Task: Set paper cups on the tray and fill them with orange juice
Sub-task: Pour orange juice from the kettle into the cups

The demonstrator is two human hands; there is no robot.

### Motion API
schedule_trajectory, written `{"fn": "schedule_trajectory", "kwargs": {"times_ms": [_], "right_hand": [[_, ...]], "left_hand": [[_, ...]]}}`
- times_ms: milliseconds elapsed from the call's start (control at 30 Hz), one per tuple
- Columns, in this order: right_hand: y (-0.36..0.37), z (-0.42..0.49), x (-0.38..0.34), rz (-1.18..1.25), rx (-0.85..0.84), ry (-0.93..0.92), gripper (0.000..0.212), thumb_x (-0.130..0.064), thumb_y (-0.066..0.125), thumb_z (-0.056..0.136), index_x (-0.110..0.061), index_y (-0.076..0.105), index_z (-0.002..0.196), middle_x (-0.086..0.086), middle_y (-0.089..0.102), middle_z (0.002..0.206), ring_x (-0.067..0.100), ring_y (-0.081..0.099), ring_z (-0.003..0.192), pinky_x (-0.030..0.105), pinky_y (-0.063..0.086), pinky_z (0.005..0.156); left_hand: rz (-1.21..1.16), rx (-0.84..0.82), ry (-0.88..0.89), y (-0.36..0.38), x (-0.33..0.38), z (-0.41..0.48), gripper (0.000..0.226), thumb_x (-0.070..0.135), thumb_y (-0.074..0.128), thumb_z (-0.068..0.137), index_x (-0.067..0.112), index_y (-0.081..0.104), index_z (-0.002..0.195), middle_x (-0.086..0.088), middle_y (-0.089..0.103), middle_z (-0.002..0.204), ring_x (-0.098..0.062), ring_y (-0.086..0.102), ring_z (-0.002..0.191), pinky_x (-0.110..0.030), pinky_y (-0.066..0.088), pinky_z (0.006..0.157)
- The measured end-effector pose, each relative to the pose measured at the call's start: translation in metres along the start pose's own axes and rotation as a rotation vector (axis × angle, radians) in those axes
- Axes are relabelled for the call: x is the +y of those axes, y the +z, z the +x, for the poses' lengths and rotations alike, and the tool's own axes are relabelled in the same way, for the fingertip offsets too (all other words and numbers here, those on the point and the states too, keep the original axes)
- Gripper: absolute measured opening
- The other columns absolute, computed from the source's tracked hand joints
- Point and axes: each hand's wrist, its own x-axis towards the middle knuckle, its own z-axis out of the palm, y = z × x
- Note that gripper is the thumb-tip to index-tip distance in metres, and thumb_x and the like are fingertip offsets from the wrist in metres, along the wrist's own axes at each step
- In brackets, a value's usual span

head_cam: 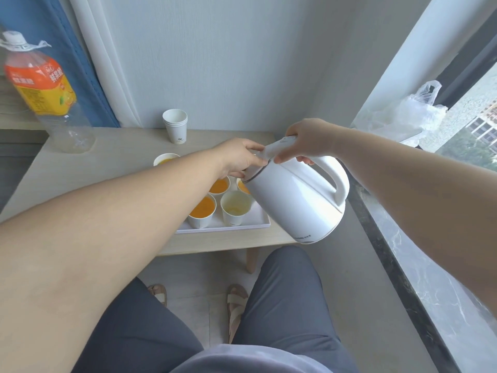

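A white kettle [298,203] hangs tilted to the left over the white tray [258,223]. My right hand [306,142] grips its handle at the top. My left hand [242,157] holds the kettle's lid end near the spout. On the tray stand several paper cups; one near cup [202,211] is full of orange juice, and the cup beside it [236,210] holds only a pale trace at the bottom. Other filled cups [220,185] are partly hidden by my left arm and the kettle.
A nearly drained orange juice bottle [45,92] stands at the table's far left. A stack of spare paper cups [175,125] sits at the back by the wall. A plastic bag [411,111] lies on the windowsill to the right. My knees are below the table edge.
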Motion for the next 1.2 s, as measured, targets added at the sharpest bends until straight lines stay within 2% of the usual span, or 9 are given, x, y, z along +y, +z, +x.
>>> {"fn": "schedule_trajectory", "kwargs": {"times_ms": [133,367,500,667,933,1033,1200], "right_hand": [[0.006,-0.001,-0.011,-0.046,-0.043,-0.013,0.034,-0.044,0.074,0.076,-0.014,0.058,0.081,0.000,0.063,0.064,0.019,0.058,0.059,0.024,0.038,0.054],[0.015,0.002,-0.028,-0.152,-0.096,-0.015,0.040,-0.045,0.072,0.076,-0.010,0.059,0.090,0.000,0.061,0.060,0.021,0.059,0.061,0.026,0.040,0.057],[0.015,0.005,-0.035,-0.196,-0.128,-0.009,0.041,-0.046,0.070,0.077,-0.009,0.060,0.091,0.000,0.062,0.060,0.022,0.061,0.066,0.026,0.040,0.059],[0.015,0.009,-0.040,-0.264,-0.151,-0.008,0.039,-0.046,0.068,0.080,-0.008,0.060,0.089,-0.001,0.060,0.057,0.022,0.060,0.070,0.025,0.037,0.055],[0.013,0.012,-0.046,-0.338,-0.193,0.019,0.050,-0.048,0.062,0.084,-0.002,0.067,0.103,0.000,0.062,0.062,0.022,0.060,0.076,0.023,0.035,0.054],[0.011,0.012,-0.046,-0.343,-0.190,0.016,0.050,-0.048,0.062,0.084,-0.002,0.068,0.102,0.000,0.062,0.062,0.021,0.060,0.076,0.023,0.034,0.053],[0.003,0.012,-0.047,-0.335,-0.172,0.014,0.050,-0.049,0.063,0.083,-0.003,0.068,0.102,-0.001,0.061,0.059,0.021,0.060,0.075,0.023,0.034,0.054]], "left_hand": [[-0.022,-0.032,-0.020,-0.004,-0.010,-0.009,0.050,0.009,0.068,0.086,0.023,0.054,0.133,0.001,0.061,0.106,-0.017,0.059,0.095,-0.028,0.046,0.083],[-0.058,-0.066,-0.061,-0.006,-0.025,-0.019,0.045,0.008,0.062,0.091,0.023,0.054,0.133,0.000,0.061,0.108,-0.017,0.059,0.096,-0.021,0.047,0.073],[-0.102,-0.072,-0.069,-0.008,-0.033,-0.017,0.048,0.007,0.061,0.092,0.021,0.051,0.137,-0.002,0.062,0.116,-0.017,0.060,0.097,-0.026,0.046,0.084],[-0.130,-0.085,-0.069,-0.007,-0.039,-0.014,0.049,0.008,0.060,0.092,0.021,0.050,0.138,-0.005,0.062,0.124,-0.019,0.061,0.097,-0.029,0.045,0.087],[-0.185,-0.109,-0.060,-0.006,-0.041,-0.012,0.047,0.008,0.059,0.093,0.022,0.051,0.137,-0.003,0.063,0.117,-0.018,0.062,0.097,-0.026,0.047,0.083],[-0.199,-0.110,-0.056,-0.007,-0.041,-0.010,0.048,0.008,0.060,0.092,0.022,0.051,0.137,-0.003,0.063,0.120,-0.016,0.063,0.094,-0.022,0.048,0.073],[-0.219,-0.114,-0.045,-0.011,-0.036,-0.008,0.045,0.008,0.060,0.092,0.022,0.054,0.134,-0.001,0.065,0.111,-0.013,0.064,0.086,-0.022,0.050,0.073]]}}
